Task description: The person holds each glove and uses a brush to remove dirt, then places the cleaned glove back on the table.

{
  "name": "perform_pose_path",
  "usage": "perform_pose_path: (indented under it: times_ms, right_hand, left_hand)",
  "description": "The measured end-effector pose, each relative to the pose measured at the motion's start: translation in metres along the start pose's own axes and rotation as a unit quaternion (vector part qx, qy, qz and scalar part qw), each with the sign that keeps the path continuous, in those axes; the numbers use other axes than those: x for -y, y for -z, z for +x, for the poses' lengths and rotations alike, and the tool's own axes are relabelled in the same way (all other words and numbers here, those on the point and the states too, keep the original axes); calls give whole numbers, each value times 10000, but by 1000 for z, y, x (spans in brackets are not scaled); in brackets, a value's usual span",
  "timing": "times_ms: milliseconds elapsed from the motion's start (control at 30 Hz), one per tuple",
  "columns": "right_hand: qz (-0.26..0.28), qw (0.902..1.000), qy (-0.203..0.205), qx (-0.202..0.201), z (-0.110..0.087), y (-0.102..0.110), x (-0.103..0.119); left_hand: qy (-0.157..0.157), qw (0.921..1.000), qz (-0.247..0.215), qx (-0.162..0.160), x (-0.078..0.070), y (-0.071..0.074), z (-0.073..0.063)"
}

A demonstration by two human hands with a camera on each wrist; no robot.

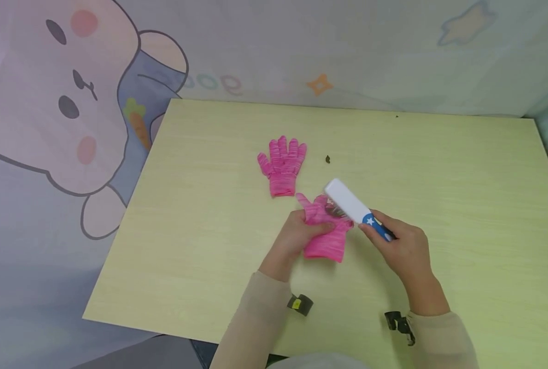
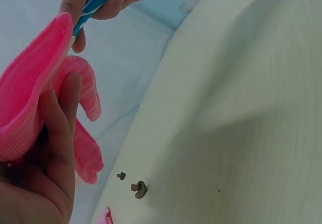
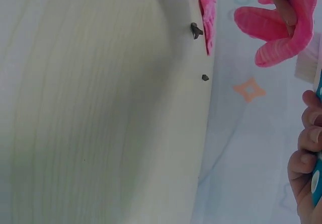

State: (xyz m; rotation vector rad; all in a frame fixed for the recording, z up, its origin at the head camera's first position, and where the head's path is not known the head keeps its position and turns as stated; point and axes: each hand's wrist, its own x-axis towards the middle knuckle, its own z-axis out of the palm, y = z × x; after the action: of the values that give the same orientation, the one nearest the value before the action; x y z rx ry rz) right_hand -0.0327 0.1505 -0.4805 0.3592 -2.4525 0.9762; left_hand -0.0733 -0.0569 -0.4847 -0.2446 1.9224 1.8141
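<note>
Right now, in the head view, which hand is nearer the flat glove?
Left. The left hand is just below the flat glove; the right hand is farther away, lower and to the right.

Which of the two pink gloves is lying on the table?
The far glove, with its fingers spread, lies on the table, untouched; the near glove is gripped by the left hand.

A pale yellow, wood-grained table (image 1: 467, 184) spreads beneath the fingers. Beyond those of the left hand (image 1: 303, 230), a pink glove (image 1: 282, 166) lies flat; a dark lump (image 1: 328, 159) sits past them too, farther right.
</note>
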Motion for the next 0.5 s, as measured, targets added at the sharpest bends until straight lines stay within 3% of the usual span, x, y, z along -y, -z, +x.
perform_pose_path:
  times_ms: [133,267,367,500]
  right_hand:
    - [32,9977,-670,73,1,1,5]
    - [833,9850,-1511,63,2,1,12]
    - [1200,9844,-1276,181,1,-5,16]
    - [696,9955,-631,79,3,-12,18]
  left_hand:
    - [6,9998,155,-87,1,0,0]
    - [47,9994,121,-310,1,0,0]
    - [14,9989,36,-465,0,0,-1]
    - [52,9997,-48,-223,-1,-3,-2]
